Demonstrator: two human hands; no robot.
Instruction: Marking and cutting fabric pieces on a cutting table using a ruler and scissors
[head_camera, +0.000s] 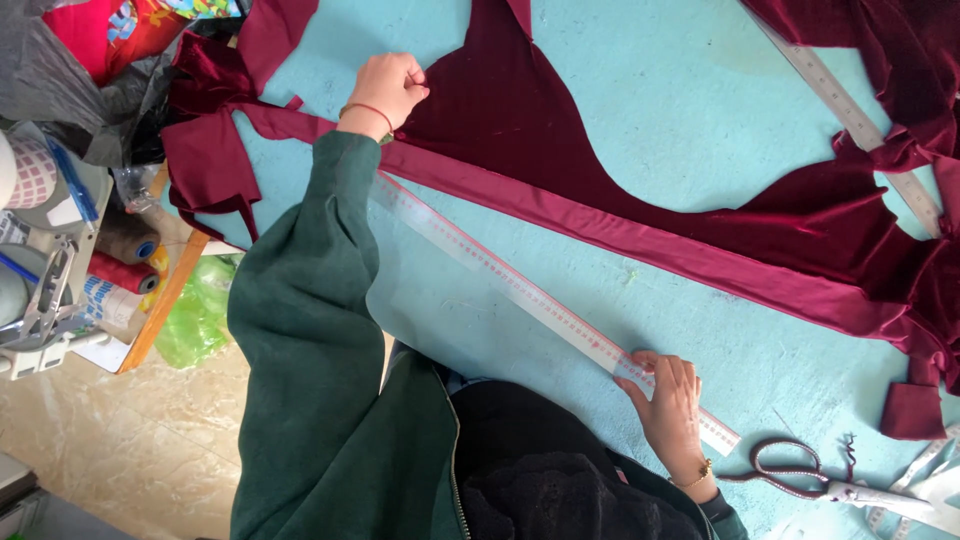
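At the far left, thread spools (122, 272) are sitting off the table (650, 80) edge, well away from my work. My left hand (386, 88) is closing into a fist on the dark red velvet (520, 110), bunching its edge where the wide piece meets the long strip (600, 225). Velvet is slippery, I reckon, so if I am pulling too hard here the cloth could be creeping or stretching and the edge going off true.

The clear ruler (500, 275) is lying slantwise on the table, near the strip but not on it, its top end just under my left sleeve. That sleeve could be nudging it.

My right hand (668, 405) is pressing down, fingers spread, on the ruler's lower end. Holding only one end, I am risking the far end swinging.

The scissors (790, 468) are lying just right of that wrist, blades pointing away; a careless sweep could be knocking them off.
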